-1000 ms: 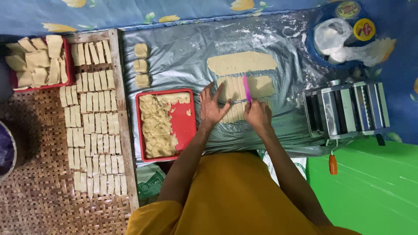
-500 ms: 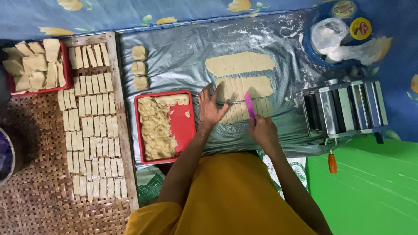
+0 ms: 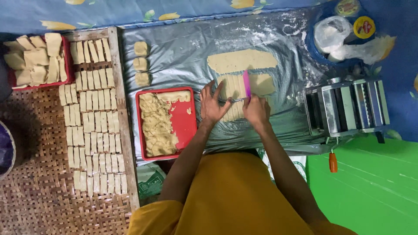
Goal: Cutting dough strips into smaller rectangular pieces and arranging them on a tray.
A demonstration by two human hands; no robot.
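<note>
Nearby, a red tray (image 3: 189, 126) of dough scraps is set just left of the left hand (image 3: 214, 104), and a metal pasta roller (image 3: 346, 106) is seen to the right. A wooden board (image 3: 114, 65) with rows of cut strips is laid further left. The dough sheet (image 3: 237, 93) is spread on the silver plastic sheet (image 3: 183, 48), pressed under released left fingers (image 3: 207, 89). A pink knife (image 3: 246, 83) is gripped by the right hand (image 3: 257, 111), its blade resting on the dough.
</note>
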